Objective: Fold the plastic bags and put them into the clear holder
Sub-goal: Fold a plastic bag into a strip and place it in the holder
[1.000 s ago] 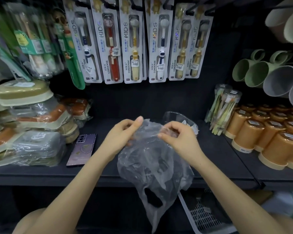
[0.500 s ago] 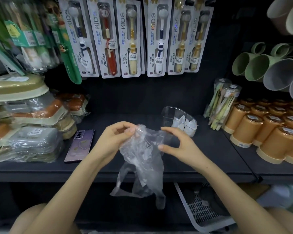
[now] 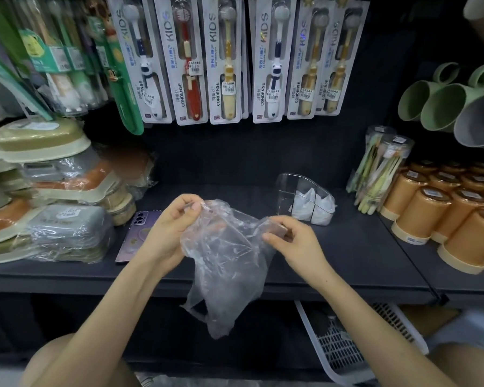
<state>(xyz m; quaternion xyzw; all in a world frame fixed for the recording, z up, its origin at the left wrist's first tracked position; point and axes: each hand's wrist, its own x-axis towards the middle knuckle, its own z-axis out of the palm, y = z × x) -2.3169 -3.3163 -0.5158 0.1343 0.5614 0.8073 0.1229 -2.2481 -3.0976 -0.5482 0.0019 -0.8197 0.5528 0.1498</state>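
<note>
Both hands, left hand point(image 3: 176, 222) and right hand point(image 3: 294, 241), pinched a limp, slippery plastic bag point(image 3: 227, 263) by its top edge; clear holder point(image 3: 305, 199) at one o'clock.

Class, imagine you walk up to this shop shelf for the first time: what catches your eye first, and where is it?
At centre, the left hand and right hand pinch a crumpled clear plastic bag over the dark shelf. Behind it stands a clear plastic holder with folded white bags inside. Above hangs a row of packaged kids' toothbrushes.
</note>
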